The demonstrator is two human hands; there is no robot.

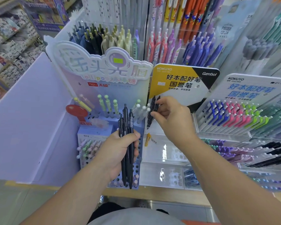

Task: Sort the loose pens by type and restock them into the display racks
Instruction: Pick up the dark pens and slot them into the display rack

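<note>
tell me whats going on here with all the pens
A person is restocking pens at a shop display. Their left hand grips a bundle of black pens, held upright in front of the blue rack. Their right hand pinches a pair of black pens in front of the yellow sign, above a clear rack where one yellow pen shows.

black pen bundle (126, 120) upright, black pen pair (154, 104) tilted

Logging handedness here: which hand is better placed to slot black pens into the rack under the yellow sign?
Right, probably: the right hand pinches black pens beside the yellow sign, while the left hand grips the spare bundle lower.
</note>
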